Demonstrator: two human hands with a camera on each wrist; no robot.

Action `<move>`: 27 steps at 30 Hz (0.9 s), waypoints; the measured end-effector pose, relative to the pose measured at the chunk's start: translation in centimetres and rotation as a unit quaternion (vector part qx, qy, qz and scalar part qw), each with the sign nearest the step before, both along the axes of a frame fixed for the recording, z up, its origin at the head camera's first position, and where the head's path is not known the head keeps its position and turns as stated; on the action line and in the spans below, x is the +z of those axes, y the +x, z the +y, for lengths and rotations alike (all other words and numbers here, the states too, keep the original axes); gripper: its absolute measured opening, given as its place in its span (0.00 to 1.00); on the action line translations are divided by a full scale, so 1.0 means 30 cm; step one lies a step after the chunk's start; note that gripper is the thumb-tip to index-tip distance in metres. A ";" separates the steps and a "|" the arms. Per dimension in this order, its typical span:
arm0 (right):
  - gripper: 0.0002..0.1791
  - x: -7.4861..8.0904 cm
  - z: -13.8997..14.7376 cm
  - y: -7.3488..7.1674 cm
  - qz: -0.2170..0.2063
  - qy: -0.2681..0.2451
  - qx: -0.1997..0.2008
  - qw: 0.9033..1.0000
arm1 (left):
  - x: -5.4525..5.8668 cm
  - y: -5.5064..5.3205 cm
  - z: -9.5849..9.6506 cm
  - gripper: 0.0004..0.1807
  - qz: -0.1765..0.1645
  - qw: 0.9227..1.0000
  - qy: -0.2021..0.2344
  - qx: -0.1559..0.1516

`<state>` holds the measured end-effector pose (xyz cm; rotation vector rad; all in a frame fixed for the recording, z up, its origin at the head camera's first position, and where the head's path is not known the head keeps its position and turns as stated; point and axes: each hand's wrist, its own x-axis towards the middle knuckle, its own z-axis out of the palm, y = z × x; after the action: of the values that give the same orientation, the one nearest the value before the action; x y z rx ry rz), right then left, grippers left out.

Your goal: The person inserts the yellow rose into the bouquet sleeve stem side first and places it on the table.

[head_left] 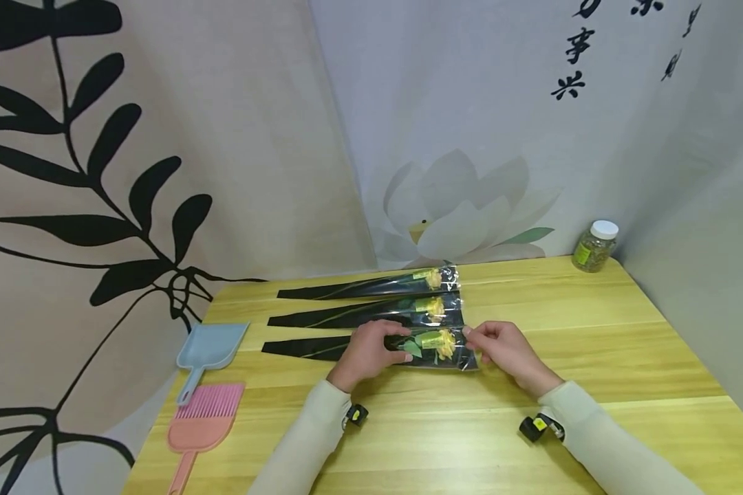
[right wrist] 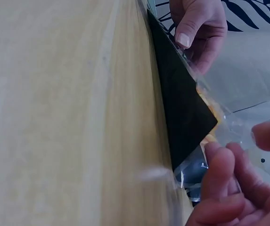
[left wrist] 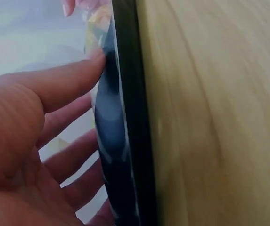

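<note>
The nearest of three wrapped yellow flowers (head_left: 447,344) lies on the table in a long black sleeve with a clear front. My left hand (head_left: 371,349) grips its middle across the width, thumb at the near edge. In the left wrist view the thumb (left wrist: 78,77) presses the film and the other fingers lie behind it. My right hand (head_left: 509,349) holds the clear film at the sleeve's flower end with its fingertips. From the right wrist, curled fingers (right wrist: 222,169) touch the film beside a raised black corner (right wrist: 186,117); one digit stands apart from it.
Two more wrapped flowers, a middle one (head_left: 371,315) and a back one (head_left: 371,285), lie parallel behind. At the left are a blue dustpan (head_left: 210,347) and a pink dustpan-shaped tool (head_left: 201,430). A white-lidded jar (head_left: 594,247) stands at the back right of the wooden table (head_left: 594,330).
</note>
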<state>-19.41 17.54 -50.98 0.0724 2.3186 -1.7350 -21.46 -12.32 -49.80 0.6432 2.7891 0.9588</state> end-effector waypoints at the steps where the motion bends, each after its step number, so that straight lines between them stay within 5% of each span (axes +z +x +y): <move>1: 0.22 0.000 -0.001 0.002 0.002 -0.003 0.001 1.000 | -0.003 0.001 0.001 0.23 0.004 1.000 -0.002 0.003; 11: 0.18 0.006 0.016 0.011 0.041 0.014 0.012 0.999 | -0.015 0.006 -0.001 0.11 0.032 0.999 0.009 0.033; 19: 0.25 0.023 0.027 0.000 0.030 0.028 -0.007 0.999 | 0.002 0.006 -0.048 0.24 0.000 1.000 0.014 0.019; 27: 0.25 -0.006 0.023 -0.039 0.013 0.013 -0.007 1.000 | -0.005 0.000 -0.087 0.32 0.017 0.998 -0.058 0.025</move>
<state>-20.60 18.24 -51.15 0.0717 2.3643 -1.7237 -21.46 -14.93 -49.94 0.5815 2.8784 0.7936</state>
